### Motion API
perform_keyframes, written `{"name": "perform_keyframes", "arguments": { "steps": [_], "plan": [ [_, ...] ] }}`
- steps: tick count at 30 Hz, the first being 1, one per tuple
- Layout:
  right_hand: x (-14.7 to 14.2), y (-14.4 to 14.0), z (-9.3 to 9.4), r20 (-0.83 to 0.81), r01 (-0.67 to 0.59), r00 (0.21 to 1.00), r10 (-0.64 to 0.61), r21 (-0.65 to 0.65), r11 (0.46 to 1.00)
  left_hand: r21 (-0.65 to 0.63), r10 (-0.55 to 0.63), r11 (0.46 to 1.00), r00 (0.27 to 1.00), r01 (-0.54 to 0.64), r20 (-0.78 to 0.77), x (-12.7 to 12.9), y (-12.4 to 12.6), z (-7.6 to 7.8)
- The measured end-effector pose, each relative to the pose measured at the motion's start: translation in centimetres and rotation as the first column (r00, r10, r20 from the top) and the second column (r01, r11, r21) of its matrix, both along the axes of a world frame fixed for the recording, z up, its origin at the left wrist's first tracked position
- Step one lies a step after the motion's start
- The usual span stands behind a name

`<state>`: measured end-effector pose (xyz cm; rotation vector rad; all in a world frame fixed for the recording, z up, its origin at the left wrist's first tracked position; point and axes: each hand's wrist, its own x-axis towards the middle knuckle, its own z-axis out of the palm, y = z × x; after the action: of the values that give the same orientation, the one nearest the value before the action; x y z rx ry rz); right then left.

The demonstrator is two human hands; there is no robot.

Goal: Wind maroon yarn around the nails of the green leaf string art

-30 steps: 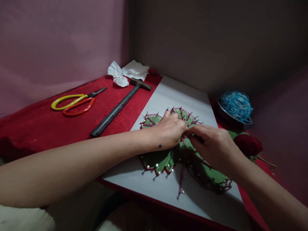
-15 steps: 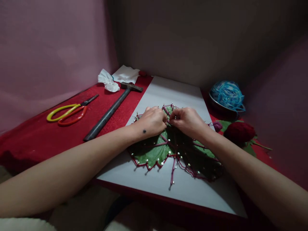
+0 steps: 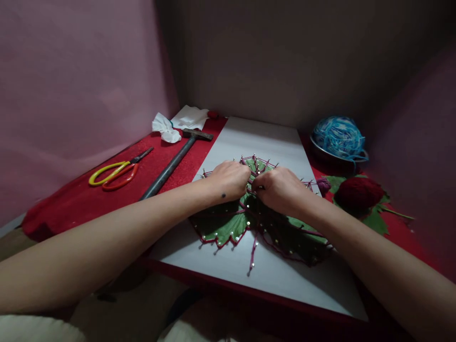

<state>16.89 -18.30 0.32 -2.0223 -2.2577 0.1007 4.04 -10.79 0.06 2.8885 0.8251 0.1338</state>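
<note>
A green leaf [image 3: 224, 225] lies on a white board [image 3: 263, 137], ringed by small nails with dark red yarn [image 3: 253, 247] strung between them. My left hand [image 3: 230, 180] and my right hand [image 3: 280, 190] rest side by side on the leaf's middle, fingertips pinched together at the yarn near the upper nails. What exactly the fingers pinch is hidden between the hands. Both forearms reach in from the bottom corners.
On the red cloth at the left lie yellow-and-orange scissors [image 3: 116, 172], a hammer [image 3: 174, 161] and crumpled white tissue [image 3: 166, 129]. A blue yarn ball [image 3: 338, 135] sits in a metal bowl at the right, with a dark red yarn ball [image 3: 358, 192] on leaves below it. Walls close in behind.
Both hands shifted from the leaf's right side to its upper middle and drew together. The view swung a little, and the hands stay pinched at the yarn.
</note>
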Motion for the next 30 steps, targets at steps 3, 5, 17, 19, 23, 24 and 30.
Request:
{"name": "perform_keyframes", "arguments": {
  "steps": [3, 5, 17, 19, 23, 24, 30],
  "plan": [
    [-0.3, -0.2, 0.1, 0.075, -0.032, 0.996, 0.037, -0.055, 0.998, 0.065, 0.055, 0.997, 0.996, -0.050, -0.076, -0.5, 0.1, -0.2],
    [-0.4, -0.4, 0.1, 0.088, -0.055, 0.994, 0.061, -0.069, 0.996, 0.038, 0.071, 0.997, 0.997, -0.071, -0.018, -1.0, 0.1, -0.5],
    [0.7, 0.1, 1.0, -0.114, -0.031, 0.993, 0.036, 0.046, 0.998, -0.102, -0.091, 0.988, 0.963, 0.120, 0.253, -1.6, -0.2, -1.5],
    [1.0, 0.8, 1.0, -0.144, -0.028, 0.989, 0.040, 0.086, 0.996, -0.169, 0.003, 0.985, 0.959, 0.047, 0.283, -1.6, -0.1, -1.6],
    [2.0, 2.5, 1.0, -0.162, 0.001, 0.987, 0.018, 0.117, 0.993, -0.395, 0.232, 0.910, 0.942, -0.124, 0.240, -1.9, 0.5, -1.5],
    [2.2, 3.0, 1.1, -0.169, 0.015, 0.986, 0.006, 0.124, 0.992, -0.433, 0.273, 0.888, 0.935, -0.155, 0.226, -1.9, 0.6, -1.4],
    [2.2, 5.0, 1.3, -0.458, 0.026, 0.889, -0.002, 0.047, 0.999, -0.362, 0.416, 0.863, 0.902, -0.352, 0.116, -2.1, 0.8, -0.5]
  ]
}}
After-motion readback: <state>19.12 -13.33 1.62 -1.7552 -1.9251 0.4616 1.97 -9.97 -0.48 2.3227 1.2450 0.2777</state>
